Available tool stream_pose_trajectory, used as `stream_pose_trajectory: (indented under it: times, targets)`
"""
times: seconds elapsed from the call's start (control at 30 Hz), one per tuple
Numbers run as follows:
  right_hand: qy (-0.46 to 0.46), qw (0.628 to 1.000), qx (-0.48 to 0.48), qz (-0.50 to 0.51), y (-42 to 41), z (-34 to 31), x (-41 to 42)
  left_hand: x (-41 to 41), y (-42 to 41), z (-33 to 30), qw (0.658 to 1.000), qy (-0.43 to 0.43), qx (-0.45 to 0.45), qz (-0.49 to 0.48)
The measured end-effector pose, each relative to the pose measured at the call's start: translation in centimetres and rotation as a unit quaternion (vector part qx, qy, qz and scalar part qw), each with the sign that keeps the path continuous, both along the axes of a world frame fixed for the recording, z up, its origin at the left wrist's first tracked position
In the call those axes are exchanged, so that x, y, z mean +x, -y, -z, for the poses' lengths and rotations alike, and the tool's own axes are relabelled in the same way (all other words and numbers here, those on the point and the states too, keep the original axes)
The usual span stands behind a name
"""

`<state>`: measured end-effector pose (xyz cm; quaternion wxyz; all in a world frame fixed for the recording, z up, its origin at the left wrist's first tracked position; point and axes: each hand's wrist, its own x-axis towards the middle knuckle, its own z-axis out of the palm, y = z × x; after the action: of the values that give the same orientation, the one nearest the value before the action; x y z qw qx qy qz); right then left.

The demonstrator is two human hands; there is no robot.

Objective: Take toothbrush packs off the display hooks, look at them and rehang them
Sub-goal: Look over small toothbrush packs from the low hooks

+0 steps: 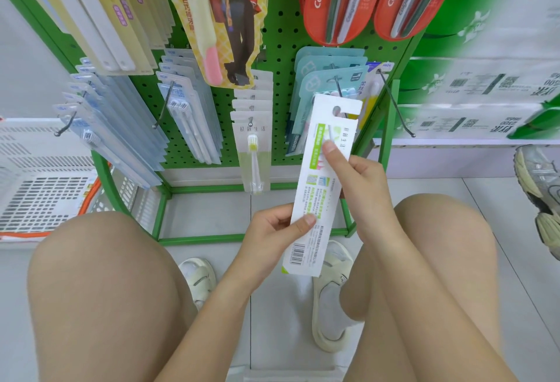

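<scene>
Squatting in front of the green metal pegboard rack (281,36) here. Way over on the left, a white slotted plastic basket (39,175) is sitting on the floor, and next to it clear flat toothbrush packs (121,139) are hanging in a long row off a hook. Further in, a small pack with a yellow-bristled white toothbrush (254,157) is dangling near the middle of the board.

My left hand (272,233) is pinching the lower part of a long white-and-green cardboard toothbrush pack (318,196), thumb on the printed back just above the barcode, fingers curled behind it. I'm holding the pack off the hooks, tilted slightly, right in front of the rack between my knees, back side facing me. My right hand (354,181) is gripping it higher up, thumb pressing on the card face, fingers wrapped around behind.

Up top to the right, two red oval Colgate packs (360,2) are hanging, with a bare wire hook (397,105) sticking out below them.
</scene>
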<state>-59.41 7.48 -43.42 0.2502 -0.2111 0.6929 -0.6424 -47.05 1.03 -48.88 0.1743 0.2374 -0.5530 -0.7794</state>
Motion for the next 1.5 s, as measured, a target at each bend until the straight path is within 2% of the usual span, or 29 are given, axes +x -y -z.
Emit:
stream_pose_trajectory:
  times: [0.1,0.17,0.27,0.33,0.37,0.4,0.43,0.63,0.73,0.8,0.87,0.97,1.03,1.1,1.27,1.37,1.5]
  targets:
    - [-0.015,1.000,0.026,0.003,0.0,0.2,0.0,-0.2,-0.3,0.4,0.996,0.000,-0.060,-0.060]
    - [-0.028,0.999,0.033,0.009,0.2,0.3,0.0,-0.2,-0.4,1.3,0.967,0.029,-0.208,-0.146]
    - [-0.003,1.000,-0.002,0.019,0.1,0.0,0.1,-0.1,-0.2,3.1,0.854,0.073,-0.460,-0.232]
    - [0.020,0.999,-0.021,0.013,0.1,0.1,0.1,-0.1,0.0,3.8,0.784,0.089,-0.566,-0.239]
    - [0.027,0.999,-0.027,0.008,0.2,0.1,0.1,-0.1,-0.1,4.0,0.762,0.095,-0.597,-0.231]
    - [0.036,0.999,-0.033,0.009,0.2,-0.1,0.2,-0.2,-0.1,4.1,0.755,0.099,-0.611,-0.218]
    - [0.041,0.998,-0.036,0.016,0.2,-0.1,0.2,-0.2,-0.2,4.2,0.761,0.102,-0.607,-0.205]
    - [-0.008,0.997,-0.058,0.043,0.1,0.3,-0.1,-0.3,-0.4,3.6,0.868,0.096,-0.461,-0.155]
    - [-0.010,0.993,-0.092,0.071,0.0,-0.5,-0.3,-0.3,-0.4,3.3,0.872,0.091,-0.462,-0.132]
    - [-0.027,0.990,-0.108,0.090,-0.2,-1.5,-1.0,-0.5,-0.2,2.6,0.859,0.100,-0.487,-0.122]
    - [-0.064,0.990,-0.103,0.077,-0.4,-2.7,-1.9,-0.5,0.1,1.3,0.825,0.088,-0.538,-0.148]
    - [-0.129,0.991,-0.020,0.034,-0.1,-3.6,-3.0,-0.8,1.4,-2.0,0.774,0.057,-0.583,-0.242]
    - [-0.177,0.984,0.031,0.020,0.4,-3.7,-3.4,-1.3,2.7,-4.3,0.744,0.076,-0.602,-0.280]
    - [-0.210,0.975,0.075,0.019,1.1,-4.0,-3.6,-2.0,4.2,-5.6,0.720,0.123,-0.627,-0.271]
    - [-0.258,0.953,0.158,0.013,3.4,-5.5,-4.5,-3.5,6.2,-5.3,0.650,0.250,-0.696,-0.175]
    - [-0.266,0.949,0.167,0.015,5.1,-6.1,-5.3,-3.6,6.6,-4.9,0.632,0.265,-0.710,-0.162]
    - [-0.306,0.933,0.187,0.011,7.5,-6.1,-6.1,-3.4,6.5,-4.8,0.631,0.260,-0.713,-0.159]
